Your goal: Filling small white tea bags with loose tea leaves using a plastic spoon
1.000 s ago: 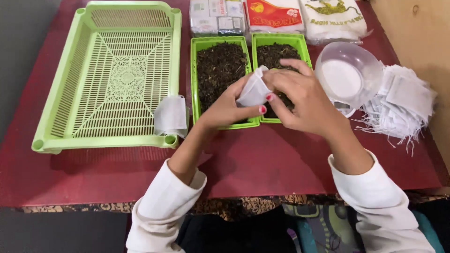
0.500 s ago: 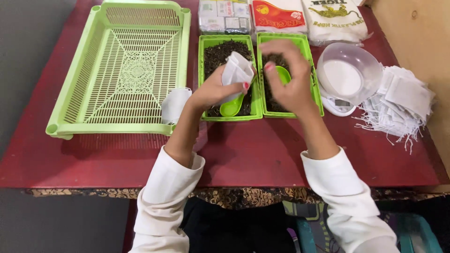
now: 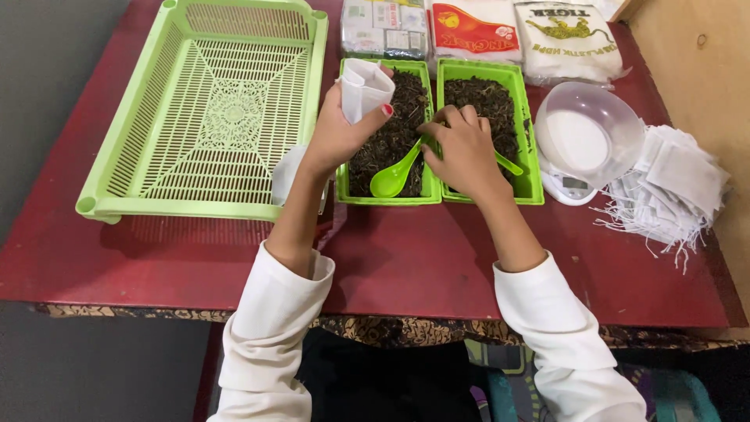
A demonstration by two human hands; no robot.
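Setting: red worktop (image 3: 437, 258) seen from the head view, with a wooden wall at the right edge.
Left hand: left hand (image 3: 344, 129) is raised over the near-left tray (image 3: 344, 184), fingers clamped on a white bag (image 3: 366, 87).
Bag: it is upright, long axis roughly vertical and leaning slightly away, mouth facing up and spread open; its lower end sits in the grip.
Right hand: right hand (image 3: 462, 148) has its fingers together on the handle of a green spoon (image 3: 394, 176).
Spoon: long axis runs from upper right down to lower left; the bowl points lower left and rests on the dark loose tea (image 3: 391, 133), and looks empty.
Second tray: right tray (image 3: 530, 168) also holds dark leaf, and a second green handle (image 3: 509, 164) pokes out by the wrist.
Doing it well: in my judgement the scoop should dig under the leaf and lift level, while the bag mouth is held wide and close above the tray so spills fall back in.
Nearby: empty green basket (image 3: 117, 187) to the left, scale with a clear bowl (image 3: 586, 137) to the right, a heap of stringed bags (image 3: 672, 191) beyond it, packets (image 3: 476, 31) at the far edge.
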